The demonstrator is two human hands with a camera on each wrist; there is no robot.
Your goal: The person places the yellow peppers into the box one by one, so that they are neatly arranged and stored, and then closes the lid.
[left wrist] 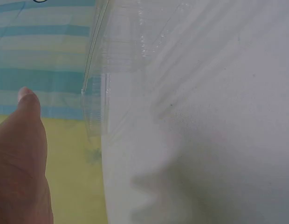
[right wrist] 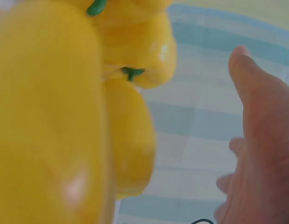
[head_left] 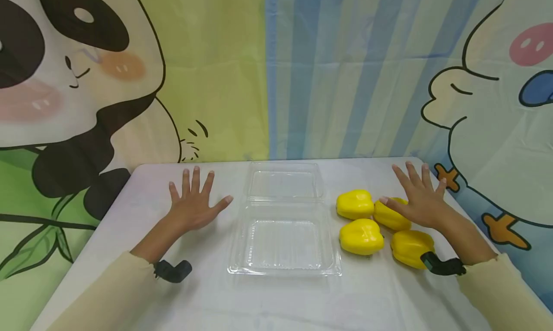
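Observation:
A clear plastic clamshell box (head_left: 285,242) lies open in the middle of the white table (head_left: 216,292), its lid (head_left: 285,182) folded back. Several yellow bell peppers (head_left: 361,236) lie in a cluster just right of it. My left hand (head_left: 194,203) rests flat on the table left of the box, fingers spread; its thumb (left wrist: 28,140) shows in the left wrist view beside the box edge (left wrist: 95,93). My right hand (head_left: 421,196) lies flat with fingers spread, over the back right pepper (head_left: 390,215). The right wrist view shows peppers (right wrist: 51,121) close up beside my right hand (right wrist: 261,144).
A cartoon backdrop with a panda (head_left: 65,81) and a blue-striped panel (head_left: 337,71) hangs right behind the table's far edge. Black wrist-mounted cameras (head_left: 173,271) sit on both sleeves.

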